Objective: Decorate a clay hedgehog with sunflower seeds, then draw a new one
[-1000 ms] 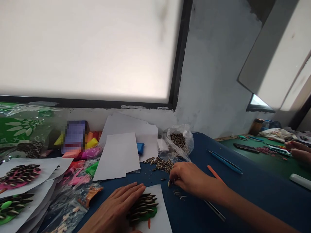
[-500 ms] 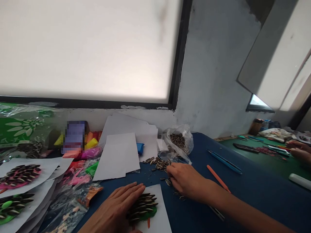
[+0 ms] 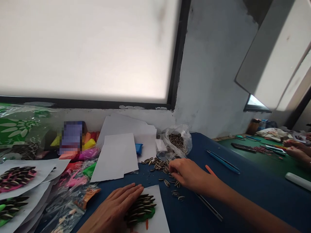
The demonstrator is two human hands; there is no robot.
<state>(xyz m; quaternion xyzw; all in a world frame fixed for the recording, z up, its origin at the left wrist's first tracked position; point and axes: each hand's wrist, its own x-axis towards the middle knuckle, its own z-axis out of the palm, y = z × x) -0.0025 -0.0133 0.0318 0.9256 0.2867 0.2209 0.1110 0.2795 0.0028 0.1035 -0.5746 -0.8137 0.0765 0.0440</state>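
My left hand lies flat with fingers stretched over the left side of a white paper card. On that card is a green clay shape with orange clay legs, stuck with rows of sunflower seeds; part of it is under my hand. My right hand is curled at the right edge of a loose pile of sunflower seeds, fingers drawn together. Whatever sits between its fingertips is hidden. Just behind stands an open plastic bag of seeds.
Blank white paper sheets lie behind my left hand. Finished seed-covered cards and colourful clay packets are at left. Blue tweezers and an orange tool lie at right. Another person's hands work at a green table.
My right hand has risen slightly and shifted a little at the seed pile, uncovering a few seeds below it. My left hand stays on the card. The view has turned slightly right.
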